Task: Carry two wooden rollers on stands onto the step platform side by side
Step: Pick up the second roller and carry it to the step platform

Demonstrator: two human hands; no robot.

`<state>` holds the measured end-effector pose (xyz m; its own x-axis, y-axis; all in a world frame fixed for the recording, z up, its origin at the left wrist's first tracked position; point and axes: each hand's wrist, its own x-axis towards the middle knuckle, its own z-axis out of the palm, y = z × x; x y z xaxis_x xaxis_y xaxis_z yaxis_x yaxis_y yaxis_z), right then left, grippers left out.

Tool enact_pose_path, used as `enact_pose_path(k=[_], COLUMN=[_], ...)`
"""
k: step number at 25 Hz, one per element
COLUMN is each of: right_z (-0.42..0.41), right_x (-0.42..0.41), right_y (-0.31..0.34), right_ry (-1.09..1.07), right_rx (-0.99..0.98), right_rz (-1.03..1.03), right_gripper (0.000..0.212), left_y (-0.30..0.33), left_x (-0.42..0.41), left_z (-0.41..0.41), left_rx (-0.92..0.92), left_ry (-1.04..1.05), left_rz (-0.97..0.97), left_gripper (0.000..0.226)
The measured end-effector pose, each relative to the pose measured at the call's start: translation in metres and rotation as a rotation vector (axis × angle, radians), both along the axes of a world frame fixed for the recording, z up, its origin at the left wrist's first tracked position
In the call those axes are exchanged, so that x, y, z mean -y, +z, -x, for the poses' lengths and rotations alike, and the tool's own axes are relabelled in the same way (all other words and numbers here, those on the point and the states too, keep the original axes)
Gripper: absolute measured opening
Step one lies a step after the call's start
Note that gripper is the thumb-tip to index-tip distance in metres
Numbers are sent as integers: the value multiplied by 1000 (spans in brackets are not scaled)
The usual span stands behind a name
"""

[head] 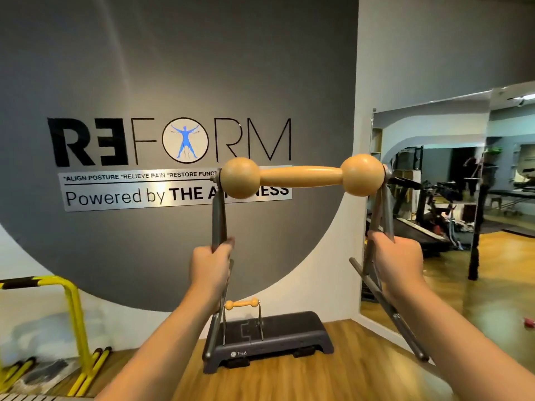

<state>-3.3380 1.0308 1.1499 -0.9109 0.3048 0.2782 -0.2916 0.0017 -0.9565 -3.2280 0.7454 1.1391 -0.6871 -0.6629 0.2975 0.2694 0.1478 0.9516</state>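
Two bare hands lift a wooden roller [301, 176] on its metal stand in the air: the left hand [210, 266] grips the left upright, the right hand [396, 260] the right upright. Beyond, a second roller on its stand [242, 304] sits on the left part of the dark step platform [289, 335] by the wall.

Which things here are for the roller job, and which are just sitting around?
For the job:
- held wooden roller on its metal stand, gripped by the left hand and right hand
- small roller on its stand, already on the platform
- step platform

Just lying about:
- yellow hurdle
- treadmill
- wall mirror
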Motion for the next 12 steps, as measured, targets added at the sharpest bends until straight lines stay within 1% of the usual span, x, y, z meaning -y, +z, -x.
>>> enact_pose_path(k=[3, 6, 12], right_z=[90, 164, 331], right_x=[31, 53, 92], right_y=[5, 6, -23], right_ry=[1, 4, -6], right_rx=[-28, -34, -49], right_rz=[-12, -11, -24], right_gripper=[31, 29, 26], left_y=[3, 6, -20], left_x=[40, 67, 104], left_z=[98, 176, 347], left_rx=[-19, -36, -31], left_ry=[-4, -5, -16], left_rz=[7, 9, -22], left_gripper=[34, 30, 40])
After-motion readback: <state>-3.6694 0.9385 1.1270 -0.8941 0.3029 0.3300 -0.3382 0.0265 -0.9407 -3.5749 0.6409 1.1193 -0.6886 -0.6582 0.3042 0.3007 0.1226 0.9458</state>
